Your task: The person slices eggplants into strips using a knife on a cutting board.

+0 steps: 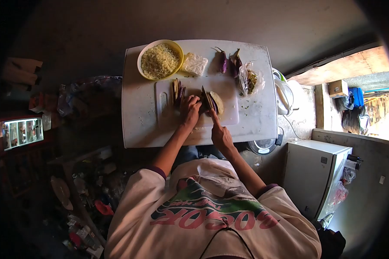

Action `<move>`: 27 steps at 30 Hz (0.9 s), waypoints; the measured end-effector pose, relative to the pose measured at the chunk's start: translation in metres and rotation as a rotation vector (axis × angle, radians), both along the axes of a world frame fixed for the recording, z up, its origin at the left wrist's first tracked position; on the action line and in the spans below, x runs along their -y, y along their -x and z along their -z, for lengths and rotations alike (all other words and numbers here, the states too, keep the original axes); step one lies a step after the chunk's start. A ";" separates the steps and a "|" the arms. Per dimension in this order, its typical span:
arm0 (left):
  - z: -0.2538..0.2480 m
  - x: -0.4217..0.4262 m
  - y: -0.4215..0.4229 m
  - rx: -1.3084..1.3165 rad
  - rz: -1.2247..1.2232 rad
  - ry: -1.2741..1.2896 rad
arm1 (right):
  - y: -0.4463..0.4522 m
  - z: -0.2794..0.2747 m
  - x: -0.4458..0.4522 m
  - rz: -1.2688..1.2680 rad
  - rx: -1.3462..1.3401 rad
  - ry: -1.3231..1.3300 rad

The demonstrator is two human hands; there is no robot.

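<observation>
purple-skinned, pale-fleshed cut eggplant (219,103) lies lengthwise up the frame's centre on the white plastic cutting board (230,93), just above the nearer right hand (221,136) gripping a dark-bladed knife (205,98), the left hand (190,112) curled leftward, its hold unclear.

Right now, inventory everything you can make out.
Rectangular table: 1, white, centre.
Flat plastic cutting board: 1, white, on the table.
Round bowl of grated-looking food: 1, yellow, table's far left.
Plastic-wrapped packet: 1, pale yellow, beside the bowl.
Whole eggplants: at least 2, purple, table's far right.
Filled plastic bag: 1, clear, beside eggplants.
Cut strips: several, purple-pale, board's left.
Oval cut piece: 1, pale, beside knife.
Thin-bladed knife: 1, dark, right hand.
Boxy fridge: 1, white, right of table.
Cardboard box: 1, brown, far right.
Printed shirt: 1, pale, bottom.
Left hand: 1, bare, over board.
Right hand: 1, bare, gripping knife.
</observation>
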State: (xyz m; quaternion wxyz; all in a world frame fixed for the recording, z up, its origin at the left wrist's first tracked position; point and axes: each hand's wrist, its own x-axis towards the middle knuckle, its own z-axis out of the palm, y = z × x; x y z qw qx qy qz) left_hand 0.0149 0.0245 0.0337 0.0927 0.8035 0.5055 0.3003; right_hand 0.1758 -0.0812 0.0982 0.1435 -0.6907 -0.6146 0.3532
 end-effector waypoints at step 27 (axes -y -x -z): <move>0.029 -0.012 -0.003 0.114 0.012 -0.019 | 0.018 0.025 -0.033 0.046 0.005 -0.120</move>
